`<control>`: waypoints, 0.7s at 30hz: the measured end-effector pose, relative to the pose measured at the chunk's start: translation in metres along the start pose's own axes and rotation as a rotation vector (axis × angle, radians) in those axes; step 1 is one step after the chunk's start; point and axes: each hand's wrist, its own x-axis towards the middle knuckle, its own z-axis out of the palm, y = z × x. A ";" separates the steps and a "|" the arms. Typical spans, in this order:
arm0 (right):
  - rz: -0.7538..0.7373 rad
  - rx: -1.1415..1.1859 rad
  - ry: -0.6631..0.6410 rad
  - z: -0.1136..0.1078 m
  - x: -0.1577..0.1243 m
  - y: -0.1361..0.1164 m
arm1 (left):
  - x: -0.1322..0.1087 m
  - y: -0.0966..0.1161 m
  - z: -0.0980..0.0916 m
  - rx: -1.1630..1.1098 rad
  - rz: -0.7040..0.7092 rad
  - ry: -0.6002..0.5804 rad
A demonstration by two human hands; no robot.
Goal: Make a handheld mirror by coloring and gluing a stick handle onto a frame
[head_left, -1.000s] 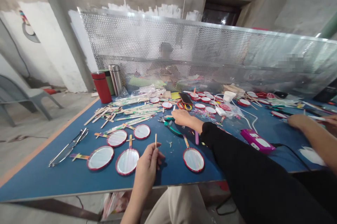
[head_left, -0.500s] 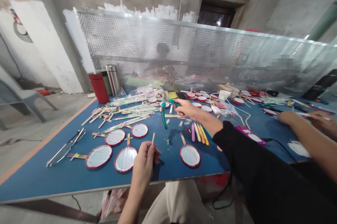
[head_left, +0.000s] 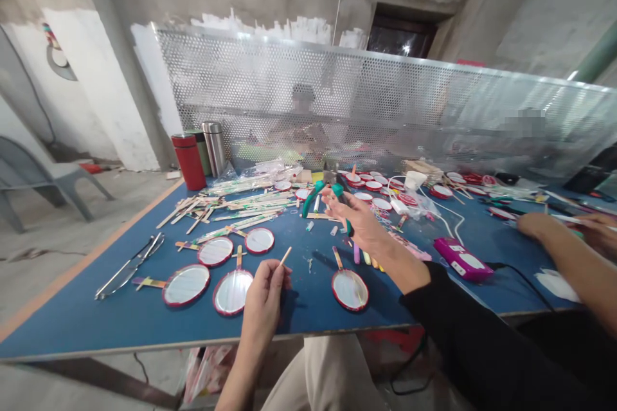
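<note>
My left hand (head_left: 267, 292) is closed around a thin wooden stick (head_left: 286, 256), whose end pokes up from the fingers near the table's front edge. My right hand (head_left: 354, 215) reaches over the middle of the table, its fingers around teal-handled pliers (head_left: 313, 197); the jaws cannot be made out. Beneath my right forearm lie coloured sticks (head_left: 357, 253), partly covered. A round, red-rimmed paddle (head_left: 349, 289) with a short striped handle lies between my hands. To the left of my left hand are several similar paddles (head_left: 232, 292).
Loose printed sticks (head_left: 245, 205) are heaped toward the back left. Behind them stand a red bottle (head_left: 188, 161) and a steel flask (head_left: 214, 148). Glasses (head_left: 130, 266) lie at left. A purple box (head_left: 463, 259) with a cable sits at right, near a co-worker's hands (head_left: 540, 231). A perforated metal screen (head_left: 270, 89) closes off the back.
My right hand has turned and drawn back slightly, with the pliers' handles now raised closer together. My left hand still has the stick, tilted more to the right. The view has shifted a little.
</note>
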 end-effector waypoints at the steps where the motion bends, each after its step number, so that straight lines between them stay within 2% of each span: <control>1: 0.002 0.127 -0.003 0.000 -0.008 -0.003 | 0.000 0.000 -0.001 -0.005 -0.003 -0.007; 3: 0.025 0.401 -0.022 0.003 -0.027 -0.013 | 0.000 0.001 -0.001 -0.028 -0.014 -0.020; 5: 0.043 0.556 -0.043 0.008 -0.050 -0.024 | -0.002 0.004 0.000 -0.049 -0.022 -0.022; 8: 0.015 0.667 -0.032 0.018 -0.089 -0.033 | -0.006 0.009 0.002 -0.075 -0.064 -0.064; 12: -0.023 0.795 0.082 0.022 -0.146 -0.021 | -0.009 0.010 0.004 0.056 -0.139 -0.229; 15: 0.067 0.837 0.172 0.018 -0.179 -0.006 | -0.008 0.009 0.004 0.159 -0.132 -0.306; 18: 0.150 0.783 0.227 0.014 -0.195 -0.003 | -0.006 0.010 0.003 0.195 -0.135 -0.325; 21: 0.059 0.646 0.299 0.012 -0.201 -0.013 | -0.006 0.012 0.004 0.206 -0.119 -0.327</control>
